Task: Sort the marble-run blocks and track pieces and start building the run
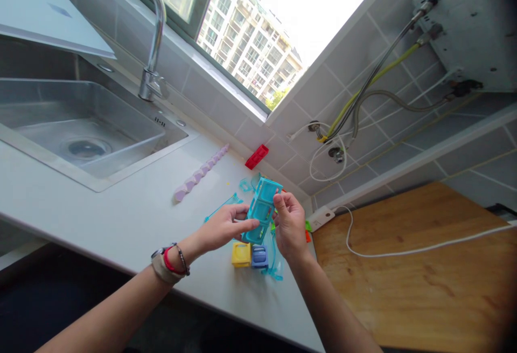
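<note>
While handheld, turquoise three-compartment frame [262,210].

Left hand [226,227] and right hand [291,227] hold a turquoise frame [262,208] — probably plastic.

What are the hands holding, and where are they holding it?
A blue plastic piece: the left hand holds its lower left side, the right hand its right edge.

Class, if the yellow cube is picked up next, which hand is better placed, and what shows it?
Probably the left hand: it appears nearer the yellow cube. Both hold the turquoise three-cell frame, but the right hand grips it higher up and could perhaps steady it alone.
</note>
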Motion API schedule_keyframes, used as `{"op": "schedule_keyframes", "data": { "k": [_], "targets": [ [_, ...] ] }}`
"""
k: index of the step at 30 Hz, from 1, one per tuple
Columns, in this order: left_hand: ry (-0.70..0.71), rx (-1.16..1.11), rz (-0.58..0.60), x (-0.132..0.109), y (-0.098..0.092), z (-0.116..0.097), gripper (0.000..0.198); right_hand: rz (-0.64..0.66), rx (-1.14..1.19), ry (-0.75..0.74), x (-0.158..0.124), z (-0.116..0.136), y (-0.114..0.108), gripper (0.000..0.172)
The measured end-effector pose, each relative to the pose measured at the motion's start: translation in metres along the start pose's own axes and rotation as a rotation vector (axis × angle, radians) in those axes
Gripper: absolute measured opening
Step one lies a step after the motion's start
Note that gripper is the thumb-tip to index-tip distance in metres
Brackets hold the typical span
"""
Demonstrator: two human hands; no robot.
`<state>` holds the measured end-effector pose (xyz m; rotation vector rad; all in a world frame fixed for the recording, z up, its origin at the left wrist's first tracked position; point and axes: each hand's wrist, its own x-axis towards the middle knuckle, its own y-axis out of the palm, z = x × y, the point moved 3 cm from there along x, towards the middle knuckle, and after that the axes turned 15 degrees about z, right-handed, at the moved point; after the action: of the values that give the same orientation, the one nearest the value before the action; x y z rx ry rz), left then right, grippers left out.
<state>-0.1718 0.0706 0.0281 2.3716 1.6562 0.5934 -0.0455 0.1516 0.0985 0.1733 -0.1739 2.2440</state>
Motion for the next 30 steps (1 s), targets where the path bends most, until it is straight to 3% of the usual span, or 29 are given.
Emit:
{"op": "schedule_keyframes", "data": {
  "k": [7, 15, 30],
  "targets": [
    [0.043, -0.018, -0.031, 0.001, 0.004, 0.001, 0.045, 0.022, 0.048, -0.007, -0.001, 0.003, -0.003, 0.044],
    [0.052, -0.149, -0.056, -0.003, 0.010, -0.013, 0.054, 0.034, 0.073, -0.029, -0.007, 0.013, 0.000, 0.038],
    [0.061, -0.017, -0.057, -0.002, 0.005, -0.010, 0.057, 0.118, -0.045, -0.070, -0.010, 0.021, 0.003, 0.033]
  ]
}}
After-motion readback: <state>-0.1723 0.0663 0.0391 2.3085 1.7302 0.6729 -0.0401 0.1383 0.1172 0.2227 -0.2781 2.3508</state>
